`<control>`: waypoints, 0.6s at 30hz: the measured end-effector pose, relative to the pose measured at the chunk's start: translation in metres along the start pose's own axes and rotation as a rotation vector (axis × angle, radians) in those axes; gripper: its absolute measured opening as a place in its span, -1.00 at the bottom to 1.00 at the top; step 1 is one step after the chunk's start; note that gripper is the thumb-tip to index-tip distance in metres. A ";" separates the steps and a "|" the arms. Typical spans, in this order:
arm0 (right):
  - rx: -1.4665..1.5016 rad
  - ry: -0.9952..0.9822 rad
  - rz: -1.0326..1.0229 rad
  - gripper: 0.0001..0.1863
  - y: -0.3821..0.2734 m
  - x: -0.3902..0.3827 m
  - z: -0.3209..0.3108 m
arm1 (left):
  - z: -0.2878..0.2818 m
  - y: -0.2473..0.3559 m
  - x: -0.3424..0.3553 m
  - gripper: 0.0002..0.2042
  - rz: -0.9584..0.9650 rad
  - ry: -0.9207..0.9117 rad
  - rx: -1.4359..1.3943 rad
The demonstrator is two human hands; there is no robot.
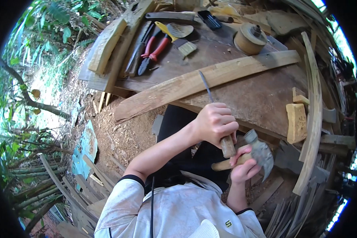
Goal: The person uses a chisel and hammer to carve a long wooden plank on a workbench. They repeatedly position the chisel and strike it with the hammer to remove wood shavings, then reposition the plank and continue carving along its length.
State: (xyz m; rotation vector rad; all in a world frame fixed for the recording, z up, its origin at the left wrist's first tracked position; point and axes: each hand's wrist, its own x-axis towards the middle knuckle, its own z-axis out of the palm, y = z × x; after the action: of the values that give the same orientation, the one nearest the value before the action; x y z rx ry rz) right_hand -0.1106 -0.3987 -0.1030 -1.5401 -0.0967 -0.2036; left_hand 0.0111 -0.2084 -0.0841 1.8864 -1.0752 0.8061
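My left hand [216, 123] is wrapped round a chisel with a wooden handle [227, 147]. Its thin metal blade [206, 85] points away from me, and the tip lies at a long wooden board [174, 88]. The board rests slantwise on the worktable, its left end sticking out past the edge. Close to the butt of the chisel handle, my right hand [245, 164] grips a claw hammer [261, 154] high on its handle, near the head. The hammer's wooden handle points left, under the chisel handle. Whether hammer and chisel touch, I cannot tell.
On the brown worktable [250, 107] lie red-handled pliers [159, 48], a yellow-handled brush [185, 47], a black tray [209, 20] and a round wooden block [250, 39]. A thick timber piece [107, 47] stands left. Yellowish blocks [296, 123] and a long curved strip [314, 115] border the right side.
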 end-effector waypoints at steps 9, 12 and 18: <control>0.123 -0.052 -0.009 -0.44 -0.008 0.038 0.002 | -0.049 -0.003 0.046 -0.73 -0.187 -0.042 -0.235; 0.083 -0.098 0.017 -0.44 -0.007 0.032 0.005 | -0.060 -0.009 0.053 -0.73 -0.205 -0.200 -0.262; 0.073 -0.134 -0.005 -0.52 -0.001 0.029 0.015 | -0.049 -0.009 0.020 -0.69 0.167 -0.256 -0.235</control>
State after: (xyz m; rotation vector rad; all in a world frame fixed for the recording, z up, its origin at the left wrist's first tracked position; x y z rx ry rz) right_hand -0.0816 -0.3862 -0.0958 -1.4797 -0.2118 -0.0989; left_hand 0.0210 -0.1710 -0.0472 1.7476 -1.4355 0.5098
